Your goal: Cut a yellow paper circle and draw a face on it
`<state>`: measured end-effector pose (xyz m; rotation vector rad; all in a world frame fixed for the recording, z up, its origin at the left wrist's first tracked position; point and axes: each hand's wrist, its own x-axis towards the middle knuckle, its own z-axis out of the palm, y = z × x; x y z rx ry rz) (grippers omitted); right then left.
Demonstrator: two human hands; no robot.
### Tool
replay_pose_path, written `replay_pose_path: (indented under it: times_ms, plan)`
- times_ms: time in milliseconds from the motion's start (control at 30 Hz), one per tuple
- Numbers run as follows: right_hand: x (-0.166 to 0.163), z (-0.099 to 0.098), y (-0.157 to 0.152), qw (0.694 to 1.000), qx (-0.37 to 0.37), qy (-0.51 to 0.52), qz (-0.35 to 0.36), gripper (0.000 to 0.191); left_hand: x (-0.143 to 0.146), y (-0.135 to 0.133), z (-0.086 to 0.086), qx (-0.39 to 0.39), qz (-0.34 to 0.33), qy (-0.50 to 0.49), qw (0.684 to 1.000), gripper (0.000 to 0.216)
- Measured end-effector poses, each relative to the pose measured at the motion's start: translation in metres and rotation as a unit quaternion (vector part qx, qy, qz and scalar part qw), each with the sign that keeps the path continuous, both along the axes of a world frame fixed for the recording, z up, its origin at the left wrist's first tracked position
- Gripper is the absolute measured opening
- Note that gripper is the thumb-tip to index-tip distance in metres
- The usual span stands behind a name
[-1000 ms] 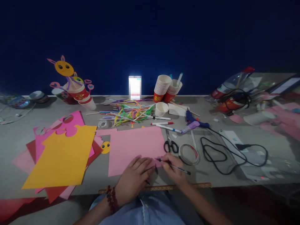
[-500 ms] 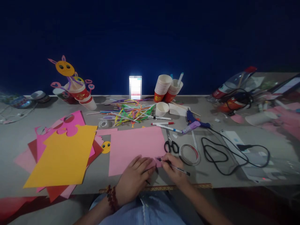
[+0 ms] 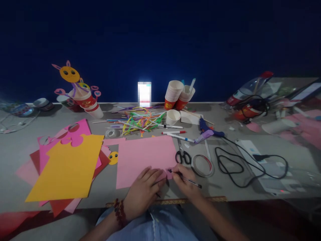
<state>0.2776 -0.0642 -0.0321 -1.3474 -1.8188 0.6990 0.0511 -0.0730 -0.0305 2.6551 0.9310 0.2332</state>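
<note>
A pink paper sheet point(image 3: 146, 156) lies flat on the grey table point(image 3: 22, 147) in front of me. My left hand point(image 3: 144, 190) rests palm down on the sheet's near right corner, fingers stretched flat, a bead bracelet at the wrist. My right hand point(image 3: 185, 182) is closed on a thin dark pen point(image 3: 187, 180), its tip touching the sheet's lower right corner. Black-handled scissors point(image 3: 183, 154) lie just beyond my right hand.
An orange sheet point(image 3: 67, 169) tops a pile of pink and red paper at left. Coloured straws point(image 3: 139, 121), markers, stacked paper cups point(image 3: 175, 93), a glue gun point(image 3: 208, 132) with black cable, a tape ring point(image 3: 202, 164) and cup crafts point(image 3: 80, 95) fill the back.
My right hand and the pen have shifted very slightly; my left hand and the pink sheet stay where they were.
</note>
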Motion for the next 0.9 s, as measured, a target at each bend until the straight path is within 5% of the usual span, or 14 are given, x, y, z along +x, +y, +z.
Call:
replay_pose_path:
  times_ms: [900]
  plan:
    - [-0.0010, -0.0011, 0.0005, 1.000, 0.021, 0.004, 0.015, 0.018, 0.0005, 0.0006, -0.0028, 0.007, 0.001, -0.014, 1.000, 0.048]
